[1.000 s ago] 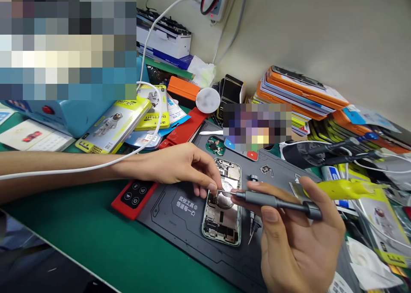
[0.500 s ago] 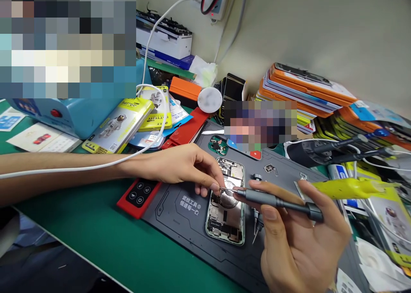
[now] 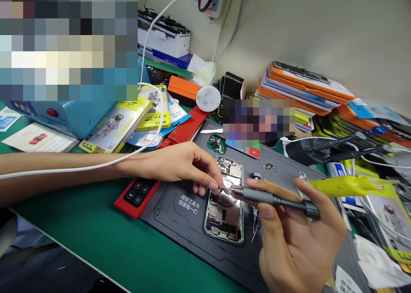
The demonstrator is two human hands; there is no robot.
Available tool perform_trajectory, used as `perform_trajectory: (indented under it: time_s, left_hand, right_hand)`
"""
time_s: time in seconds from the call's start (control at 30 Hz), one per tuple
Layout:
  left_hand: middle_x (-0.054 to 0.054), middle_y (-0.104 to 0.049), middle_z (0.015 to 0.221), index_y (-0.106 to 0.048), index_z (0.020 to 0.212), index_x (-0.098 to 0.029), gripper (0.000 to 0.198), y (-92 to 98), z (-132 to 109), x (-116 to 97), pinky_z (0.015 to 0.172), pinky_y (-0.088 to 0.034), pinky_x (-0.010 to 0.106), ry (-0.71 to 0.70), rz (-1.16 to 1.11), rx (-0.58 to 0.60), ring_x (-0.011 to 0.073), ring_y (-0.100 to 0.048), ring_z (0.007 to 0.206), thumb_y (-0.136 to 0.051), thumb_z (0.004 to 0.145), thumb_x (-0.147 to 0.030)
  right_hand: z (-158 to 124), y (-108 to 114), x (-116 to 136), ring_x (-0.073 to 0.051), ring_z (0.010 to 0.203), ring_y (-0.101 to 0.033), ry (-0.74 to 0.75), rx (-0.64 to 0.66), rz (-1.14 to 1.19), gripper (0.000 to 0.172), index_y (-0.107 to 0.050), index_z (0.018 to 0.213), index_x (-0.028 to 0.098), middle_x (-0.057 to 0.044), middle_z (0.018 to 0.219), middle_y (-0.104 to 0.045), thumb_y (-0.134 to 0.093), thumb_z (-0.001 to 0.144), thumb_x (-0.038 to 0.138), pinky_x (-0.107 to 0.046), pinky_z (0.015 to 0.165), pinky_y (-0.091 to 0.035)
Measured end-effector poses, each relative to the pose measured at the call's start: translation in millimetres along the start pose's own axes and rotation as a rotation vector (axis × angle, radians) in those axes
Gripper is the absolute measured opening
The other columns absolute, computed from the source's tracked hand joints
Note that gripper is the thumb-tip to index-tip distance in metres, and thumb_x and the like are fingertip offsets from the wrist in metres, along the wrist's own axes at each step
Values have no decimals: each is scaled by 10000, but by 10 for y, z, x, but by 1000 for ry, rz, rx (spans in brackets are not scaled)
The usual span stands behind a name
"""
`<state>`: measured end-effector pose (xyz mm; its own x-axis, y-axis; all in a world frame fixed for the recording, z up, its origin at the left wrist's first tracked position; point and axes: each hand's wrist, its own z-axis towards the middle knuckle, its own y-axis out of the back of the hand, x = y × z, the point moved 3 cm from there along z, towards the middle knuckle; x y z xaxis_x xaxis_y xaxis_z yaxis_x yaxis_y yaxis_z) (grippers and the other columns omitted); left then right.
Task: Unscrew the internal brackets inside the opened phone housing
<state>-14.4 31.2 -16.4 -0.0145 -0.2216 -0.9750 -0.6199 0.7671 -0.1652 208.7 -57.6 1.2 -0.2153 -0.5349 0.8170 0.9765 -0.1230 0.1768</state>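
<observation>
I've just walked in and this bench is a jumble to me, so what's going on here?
A person is working on an opened phone that lies flat on a dark mat. The right hand holds a grey screwdriver, its tip over the middle of the phone. The left hand has its fingertips pinched right at that tip; whether they hold anything is too small to tell. A white cable crosses the left forearm, and orange boxes are stacked behind.

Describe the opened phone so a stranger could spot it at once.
Find the dark mat on the green table. The opened phone lies at its middle, under the grey screwdriver. It alone shows bare circuit parts inside a silver frame.
</observation>
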Motion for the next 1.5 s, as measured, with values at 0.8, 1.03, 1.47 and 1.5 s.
perform_trajectory:
  time_s: [0.8, 1.03, 1.47, 1.5]
  left_hand:
    - [3, -847, 942, -883, 1045, -205, 85, -14, -3, -53, 749, -609, 157, 27, -34, -13, 96, -768, 793, -873, 960, -206]
    - [12, -846, 936, -884, 1034, -205, 97, -6, 8, -39, 749, -609, 166, 21, -45, -11, 105, -769, 790, -898, 945, -242]
    - [17, -850, 940, -889, 1027, -190, 70, -14, 5, -40, 737, -614, 173, 19, -80, 0, 103, -767, 763, -842, 975, -190]
    - [16, -850, 948, -887, 1032, -191, 71, -13, 6, -40, 744, -616, 173, 17, -82, 0, 100, -768, 771, -837, 982, -193]
  right_hand:
    - [3, 2, 16, -157, 1146, -829, 8, -30, 39, 590, -554, 1480, 290, -3, 1226, -837, -674, 989, -16, -280, 973, -705]
    - [-8, 16, -12, -191, 1110, -842, -8, -44, 41, 581, -553, 1483, 291, -20, 1201, -835, -688, 994, 8, -340, 928, -739]
    - [-22, 38, -24, -207, 1041, -857, 40, -57, -48, 628, -577, 1500, 306, -9, 1197, -850, -722, 968, 7, -413, 966, -727]
    - [-21, 28, -25, -217, 1029, -860, 91, -51, -83, 649, -587, 1504, 312, -6, 1191, -854, -722, 955, -7, -431, 954, -733]
